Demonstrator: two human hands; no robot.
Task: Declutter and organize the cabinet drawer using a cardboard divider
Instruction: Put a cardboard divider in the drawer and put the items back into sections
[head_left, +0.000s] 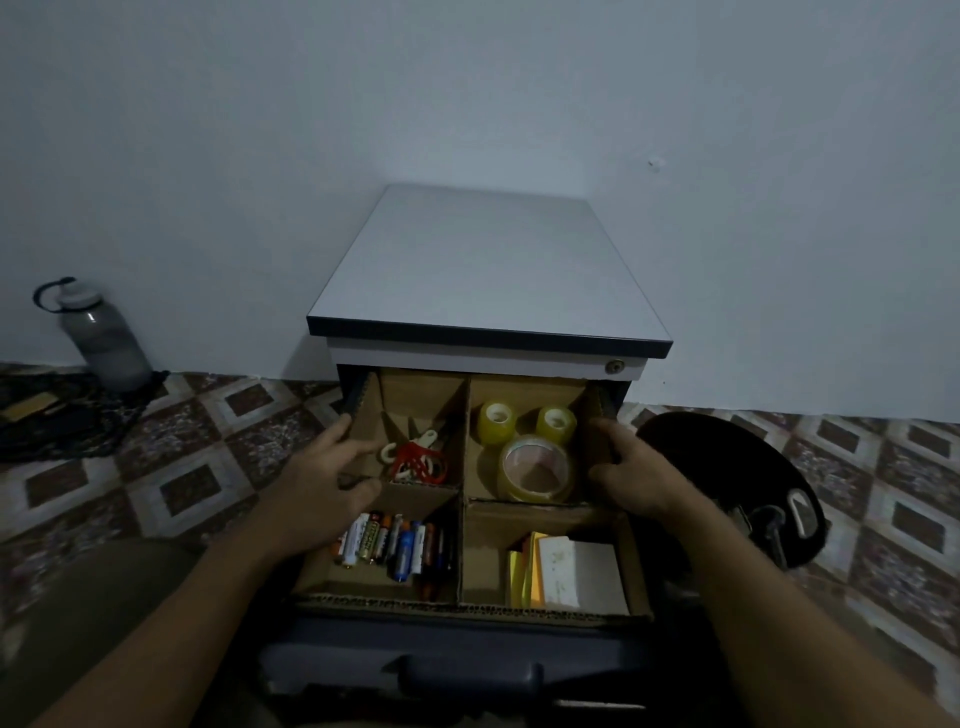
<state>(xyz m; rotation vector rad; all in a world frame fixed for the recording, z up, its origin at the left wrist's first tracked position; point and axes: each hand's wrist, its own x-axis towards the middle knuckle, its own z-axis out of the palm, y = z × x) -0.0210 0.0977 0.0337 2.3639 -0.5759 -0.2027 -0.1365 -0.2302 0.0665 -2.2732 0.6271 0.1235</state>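
The cabinet's top drawer (457, 660) stands pulled out, filled by a brown cardboard divider (464, 499) with four compartments. Red scissors (418, 460) lie in the far left one, three tape rolls (535, 465) in the far right. Batteries and pens (395, 540) fill the near left, sticky note pads (561, 571) the near right. My left hand (324, 480) grips the divider's left wall, fingers inside and thumb outside. My right hand (631, 470) holds the right wall the same way.
The white-topped cabinet (488, 270) stands against a pale wall. A grey water bottle (101, 338) sits on the patterned tile floor at left beside a dark mat (62, 415). A round black stool seat (737, 483) lies close on the right.
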